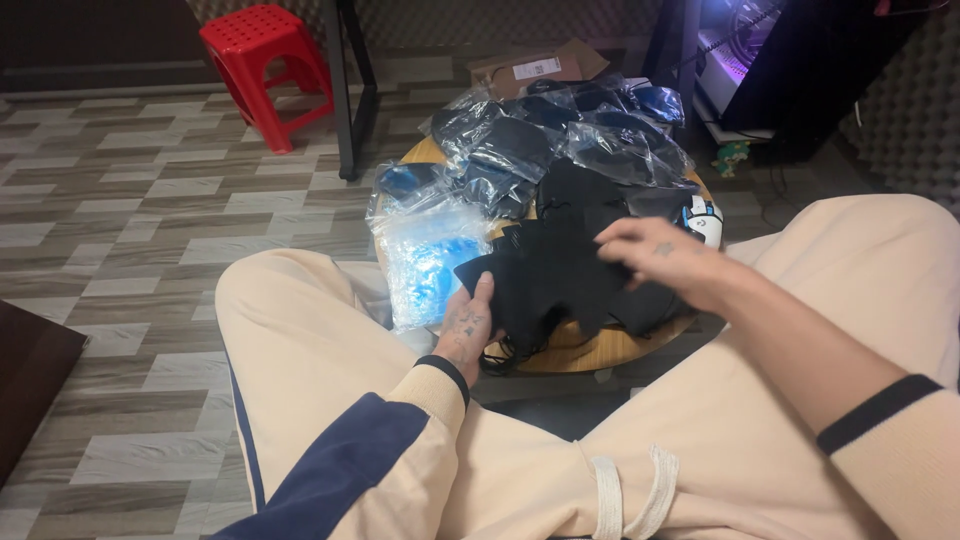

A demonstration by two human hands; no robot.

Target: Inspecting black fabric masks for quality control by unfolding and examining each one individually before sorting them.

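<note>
Fingers of the left hand point(466, 325) lie together, flat under the near edge of a black fabric piece point(560, 270) on the round wooden table point(590, 350). Right hand point(660, 258) hovers over this fabric, fingers loosely spread. Clear plastic bags point(425, 250) lie left of the fabric; a red stool point(262, 60) stands far behind.

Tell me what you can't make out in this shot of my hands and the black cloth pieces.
Head view:
- Right hand: motion-blurred, so its grip on the black cloth pieces is unclear.
- Left hand: fingertips hidden under the cloth edge.
- Round wooden table: top mostly covered by cloth and clear plastic bags.
- Bag contents: obscured by glare.
- White gadget: half hidden behind cloth.
</note>
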